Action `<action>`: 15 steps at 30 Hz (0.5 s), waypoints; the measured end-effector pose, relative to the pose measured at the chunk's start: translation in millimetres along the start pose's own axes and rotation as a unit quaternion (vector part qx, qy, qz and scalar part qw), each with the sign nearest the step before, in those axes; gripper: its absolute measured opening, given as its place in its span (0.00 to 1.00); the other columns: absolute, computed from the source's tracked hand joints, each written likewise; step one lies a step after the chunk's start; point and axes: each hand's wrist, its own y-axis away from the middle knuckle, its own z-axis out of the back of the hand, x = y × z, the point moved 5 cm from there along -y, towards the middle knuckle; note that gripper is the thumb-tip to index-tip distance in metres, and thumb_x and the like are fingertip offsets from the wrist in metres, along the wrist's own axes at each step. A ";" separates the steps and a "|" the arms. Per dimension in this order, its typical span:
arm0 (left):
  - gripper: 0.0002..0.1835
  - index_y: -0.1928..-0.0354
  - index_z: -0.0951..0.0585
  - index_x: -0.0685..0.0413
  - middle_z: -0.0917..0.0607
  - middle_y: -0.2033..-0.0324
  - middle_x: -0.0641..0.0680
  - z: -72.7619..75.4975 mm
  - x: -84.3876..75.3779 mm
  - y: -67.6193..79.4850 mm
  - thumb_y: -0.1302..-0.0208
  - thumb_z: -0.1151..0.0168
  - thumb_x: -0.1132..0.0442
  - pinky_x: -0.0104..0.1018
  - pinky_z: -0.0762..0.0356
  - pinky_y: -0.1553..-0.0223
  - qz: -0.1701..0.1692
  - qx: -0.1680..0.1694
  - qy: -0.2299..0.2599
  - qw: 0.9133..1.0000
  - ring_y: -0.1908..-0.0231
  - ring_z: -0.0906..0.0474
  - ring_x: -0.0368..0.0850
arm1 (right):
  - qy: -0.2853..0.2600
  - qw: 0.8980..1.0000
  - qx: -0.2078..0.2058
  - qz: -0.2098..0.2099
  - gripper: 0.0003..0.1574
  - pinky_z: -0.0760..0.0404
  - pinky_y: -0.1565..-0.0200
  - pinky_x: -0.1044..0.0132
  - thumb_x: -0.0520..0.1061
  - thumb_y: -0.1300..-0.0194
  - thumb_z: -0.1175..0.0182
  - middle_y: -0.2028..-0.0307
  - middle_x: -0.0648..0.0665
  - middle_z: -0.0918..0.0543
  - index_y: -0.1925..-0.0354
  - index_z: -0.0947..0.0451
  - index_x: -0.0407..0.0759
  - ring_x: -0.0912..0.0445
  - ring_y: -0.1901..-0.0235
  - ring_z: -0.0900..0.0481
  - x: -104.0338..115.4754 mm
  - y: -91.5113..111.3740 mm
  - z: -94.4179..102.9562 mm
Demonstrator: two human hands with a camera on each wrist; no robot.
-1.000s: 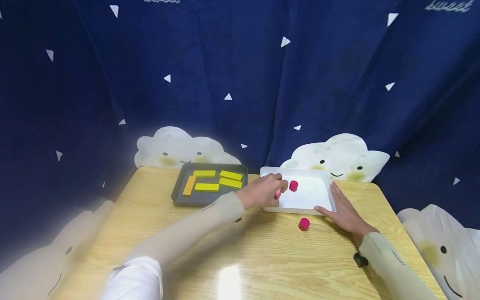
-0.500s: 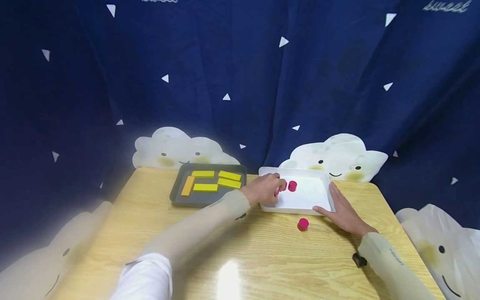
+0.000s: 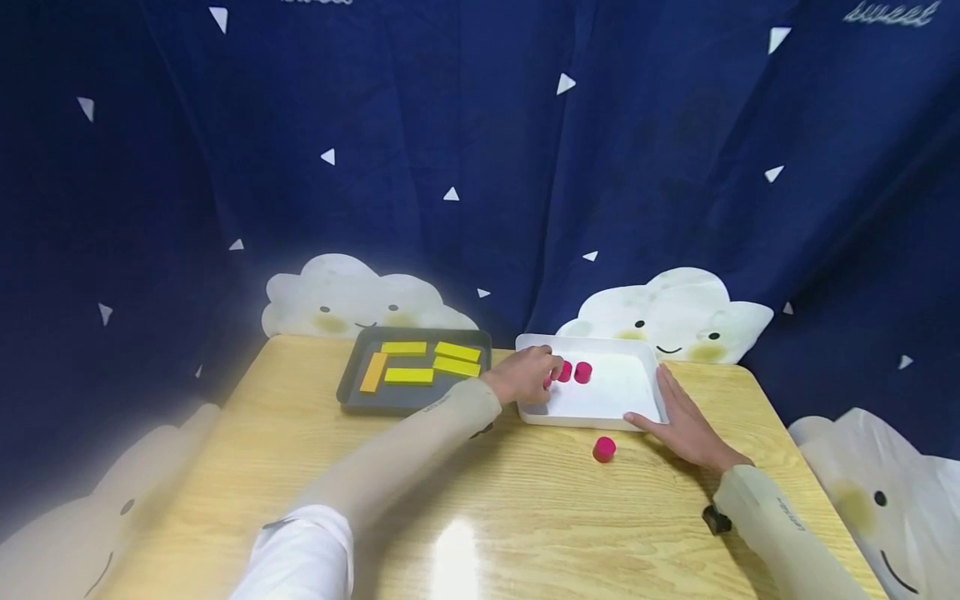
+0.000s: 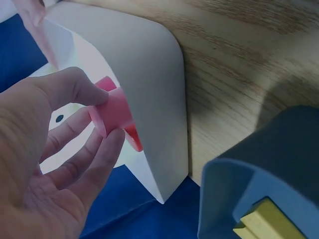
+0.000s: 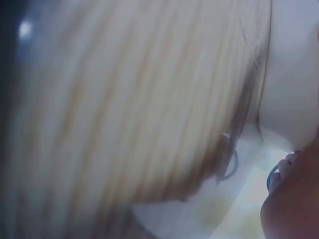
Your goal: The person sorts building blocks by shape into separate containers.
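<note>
My left hand (image 3: 525, 375) reaches over the left end of a white tray (image 3: 622, 400). Its thumb and fingers pinch a small pink cylinder block (image 4: 117, 110), shown clearly in the left wrist view beside the tray wall. To the right of the fingers, two matching cylinder blocks, one nearer (image 3: 565, 372) and one farther right (image 3: 582, 372), stand side by side in the tray. Another cylinder block (image 3: 603, 449) sits on the table before the tray. My right hand (image 3: 692, 425) rests against the tray's front right corner, thumb on the front rim, straight fingers along the right side.
A dark grey tray (image 3: 348, 367) with several yellow blocks (image 3: 408, 377) and an orange one (image 3: 373, 372) stands left of the white tray on the wooden table (image 3: 525, 517). Behind the table hangs a blue curtain (image 3: 450, 125).
The left hand has drawn slightly left, still pinching a cylinder block. A second cylinder block, hidden behind the fingers before, now shows in the tray. The right hand holds its place.
</note>
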 end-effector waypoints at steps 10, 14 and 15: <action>0.09 0.53 0.14 0.50 0.21 0.64 0.47 -6.7 3.3 -3.8 0.34 0.30 0.63 0.27 0.26 0.61 0.001 -0.001 -0.006 1.000 0.61 0.24 0.41 | 0.002 1.000 0.003 -0.004 0.81 0.57 0.24 0.22 0.79 0.33 0.38 0.14 0.35 0.73 0.14 0.75 0.40 0.28 0.17 0.64 1.4 0.2 0.8; 0.10 0.50 0.14 0.52 0.21 0.61 0.48 -8.0 5.4 -3.6 0.32 0.31 0.63 0.27 0.25 0.59 0.011 0.008 0.003 1.000 0.60 0.24 0.42 | 0.001 1.000 0.003 -0.004 0.81 0.57 0.24 0.22 0.79 0.33 0.38 0.14 0.35 0.73 0.14 0.76 0.41 0.28 0.17 0.64 1.2 0.3 1.1; 0.11 0.48 0.14 0.52 0.21 0.61 0.48 -7.9 6.4 -3.2 0.31 0.32 0.62 0.27 0.25 0.59 0.016 0.012 0.007 1.000 0.59 0.24 0.42 | 0.001 1.000 0.003 -0.004 0.81 0.57 0.24 0.22 0.79 0.33 0.38 0.14 0.35 0.73 0.14 0.76 0.41 0.28 0.17 0.64 0.9 0.2 1.1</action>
